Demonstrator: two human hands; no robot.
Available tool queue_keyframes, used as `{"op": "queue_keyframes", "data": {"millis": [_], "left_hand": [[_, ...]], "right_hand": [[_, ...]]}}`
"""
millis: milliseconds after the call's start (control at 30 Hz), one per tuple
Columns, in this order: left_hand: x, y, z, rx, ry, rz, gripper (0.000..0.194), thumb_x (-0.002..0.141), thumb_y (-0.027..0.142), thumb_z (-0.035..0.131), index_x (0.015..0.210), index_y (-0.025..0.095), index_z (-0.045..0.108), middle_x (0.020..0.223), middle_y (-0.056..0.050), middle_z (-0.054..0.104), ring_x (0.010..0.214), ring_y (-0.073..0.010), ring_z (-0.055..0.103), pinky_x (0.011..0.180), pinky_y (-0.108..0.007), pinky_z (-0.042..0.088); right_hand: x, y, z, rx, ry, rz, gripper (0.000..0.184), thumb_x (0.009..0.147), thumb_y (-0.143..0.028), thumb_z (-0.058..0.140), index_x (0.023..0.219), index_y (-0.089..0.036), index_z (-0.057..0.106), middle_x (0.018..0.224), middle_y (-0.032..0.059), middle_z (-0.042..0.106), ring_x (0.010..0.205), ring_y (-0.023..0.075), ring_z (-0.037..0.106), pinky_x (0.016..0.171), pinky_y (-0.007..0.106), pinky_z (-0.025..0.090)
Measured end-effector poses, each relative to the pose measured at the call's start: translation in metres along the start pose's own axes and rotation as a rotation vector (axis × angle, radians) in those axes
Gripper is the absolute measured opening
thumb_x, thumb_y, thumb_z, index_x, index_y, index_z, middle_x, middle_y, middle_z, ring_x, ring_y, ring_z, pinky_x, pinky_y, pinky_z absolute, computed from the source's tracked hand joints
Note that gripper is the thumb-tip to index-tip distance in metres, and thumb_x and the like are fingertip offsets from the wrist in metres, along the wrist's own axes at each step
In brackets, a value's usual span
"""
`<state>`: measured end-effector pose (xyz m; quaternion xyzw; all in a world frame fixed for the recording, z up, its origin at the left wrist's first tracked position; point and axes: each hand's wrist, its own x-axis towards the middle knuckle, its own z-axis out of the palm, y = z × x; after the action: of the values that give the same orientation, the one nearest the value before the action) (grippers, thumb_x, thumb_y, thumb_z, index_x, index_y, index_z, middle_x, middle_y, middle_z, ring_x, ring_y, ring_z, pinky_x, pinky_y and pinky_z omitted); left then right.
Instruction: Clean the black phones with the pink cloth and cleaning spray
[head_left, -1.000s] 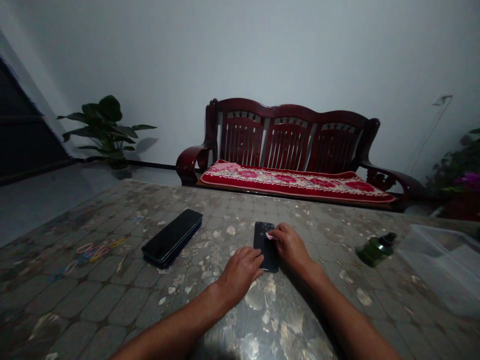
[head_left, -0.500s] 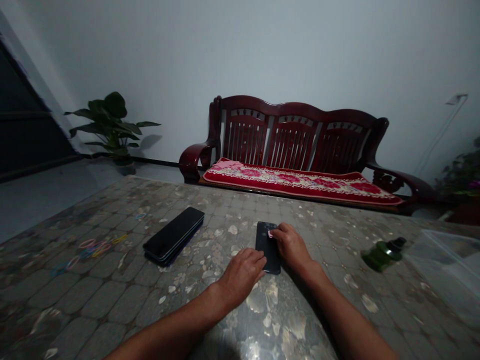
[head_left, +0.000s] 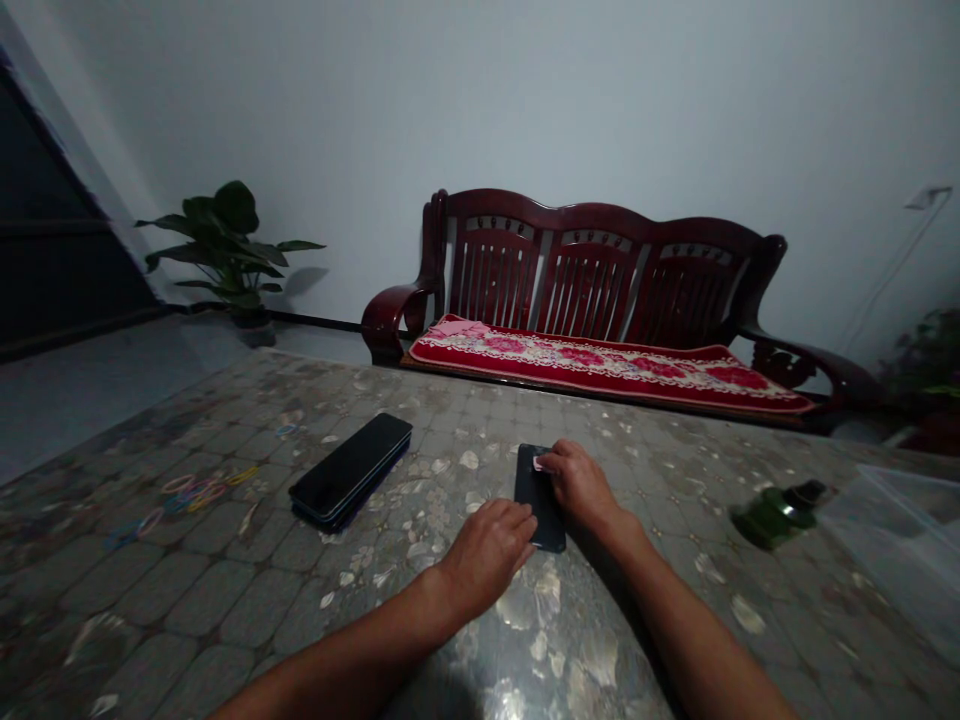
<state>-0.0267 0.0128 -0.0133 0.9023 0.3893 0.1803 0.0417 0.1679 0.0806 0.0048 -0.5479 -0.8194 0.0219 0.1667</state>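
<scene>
A dark smartphone (head_left: 537, 505) lies flat on the table, its long side pointing away from me. My left hand (head_left: 492, 548) rests against its lower left edge, with fingers bent together on that edge and the thumb mostly hidden. At the phone's upper part, my right hand (head_left: 579, 482) pinches a small pink piece (head_left: 538, 463) that looks like cloth or paper and presses it to the phone's surface. Most of the pink piece is covered by the fingers. To the left lies a stack of dark phones (head_left: 352, 470), apart from both hands.
Several coloured rubber bands (head_left: 196, 492) lie on the patterned table cover (head_left: 247, 610) at the left. On the right are a green bottle (head_left: 776, 515) with a black top and a clear plastic box (head_left: 892, 530). Beyond the table stands a wooden bench (head_left: 592, 260).
The pink piece and my right fingers have shifted slightly up and left over the phone's upper part. My left hand stays at the phone's edge. The whole view has turned slightly.
</scene>
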Motion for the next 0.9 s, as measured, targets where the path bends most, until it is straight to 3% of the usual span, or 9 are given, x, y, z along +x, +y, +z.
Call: {"op": "queue_keyframes", "data": {"millis": [100, 333, 533, 767, 900], "left_hand": [[0.000, 0.000, 0.000, 0.003, 0.005, -0.005, 0.019, 0.088, 0.019, 0.073, 0.107, 0.017, 0.069, 0.119, -0.009, 0.073, 0.107, -0.0257, 0.068, 0.094, -0.039, 0.056], [0.000, 0.001, -0.001, 0.010, 0.014, 0.002, 0.016, 0.089, 0.020, 0.072, 0.105, 0.018, 0.069, 0.118, -0.009, 0.073, 0.106, -0.0246, 0.068, 0.094, -0.038, 0.055], [0.000, 0.001, -0.001, 0.000, 0.005, -0.007, 0.016, 0.089, 0.020, 0.072, 0.105, 0.018, 0.069, 0.118, -0.009, 0.073, 0.107, -0.0247, 0.068, 0.094, -0.038, 0.055], [0.000, 0.001, -0.001, 0.000, 0.016, 0.001, 0.016, 0.089, 0.019, 0.072, 0.104, 0.017, 0.069, 0.116, -0.009, 0.073, 0.106, -0.0252, 0.068, 0.093, -0.039, 0.056], [-0.001, 0.001, 0.000, -0.001, 0.021, -0.002, 0.017, 0.089, 0.019, 0.072, 0.105, 0.018, 0.069, 0.118, -0.009, 0.073, 0.107, -0.0250, 0.068, 0.094, -0.039, 0.056]], "right_hand": [[-0.002, -0.004, 0.004, 0.041, -0.004, -0.074, 0.033, 0.090, -0.005, 0.051, 0.103, -0.020, 0.078, 0.096, 0.0076, 0.066, 0.091, 0.0193, 0.058, 0.079, 0.025, 0.042], [0.008, -0.002, 0.008, -0.058, 0.070, 0.054, 0.029, 0.096, -0.013, 0.051, 0.104, -0.020, 0.078, 0.095, 0.0089, 0.067, 0.093, 0.0215, 0.057, 0.078, 0.027, 0.042], [0.007, -0.007, 0.010, -0.006, 0.025, -0.042, 0.033, 0.093, -0.007, 0.050, 0.105, -0.021, 0.077, 0.097, 0.0079, 0.066, 0.094, 0.0205, 0.057, 0.080, 0.026, 0.041], [0.011, -0.005, 0.010, -0.087, 0.054, 0.087, 0.031, 0.095, -0.008, 0.051, 0.106, -0.019, 0.077, 0.101, 0.0106, 0.067, 0.100, 0.0232, 0.057, 0.083, 0.028, 0.041], [0.010, -0.011, 0.011, -0.051, 0.022, 0.004, 0.034, 0.094, -0.006, 0.049, 0.108, -0.021, 0.077, 0.101, 0.0083, 0.067, 0.100, 0.0218, 0.057, 0.084, 0.027, 0.041]]}}
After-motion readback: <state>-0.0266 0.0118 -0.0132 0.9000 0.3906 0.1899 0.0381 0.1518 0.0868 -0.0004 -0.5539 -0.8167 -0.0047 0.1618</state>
